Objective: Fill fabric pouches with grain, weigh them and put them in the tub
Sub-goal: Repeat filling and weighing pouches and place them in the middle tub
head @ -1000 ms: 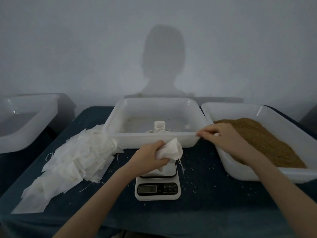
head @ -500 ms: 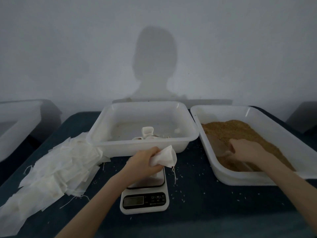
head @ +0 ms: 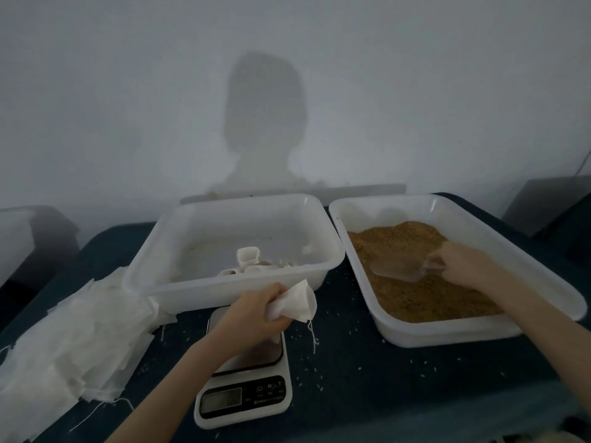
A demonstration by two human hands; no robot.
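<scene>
My left hand [head: 252, 310] grips an empty white fabric pouch [head: 295, 303] above the small white scale [head: 246, 394], its drawstring hanging down. My right hand [head: 463, 262] holds the handle of a clear plastic scoop [head: 399, 266] that lies in the brown grain [head: 415, 292] inside the right white tub [head: 447, 334]. The middle white tub [head: 224, 289] holds a few filled pouches [head: 248, 255] near its front wall.
A heap of empty white pouches [head: 73, 340] lies on the dark blue table [head: 383, 394] at the left. Loose grains are scattered on the cloth around the scale. Another white tub [head: 16, 238] stands off the table at far left. A grey wall is behind.
My right hand went from the middle tub's rim into the grain tub and took hold of the scoop, which now lies further out over the grain. The left hand keeps holding the pouch.
</scene>
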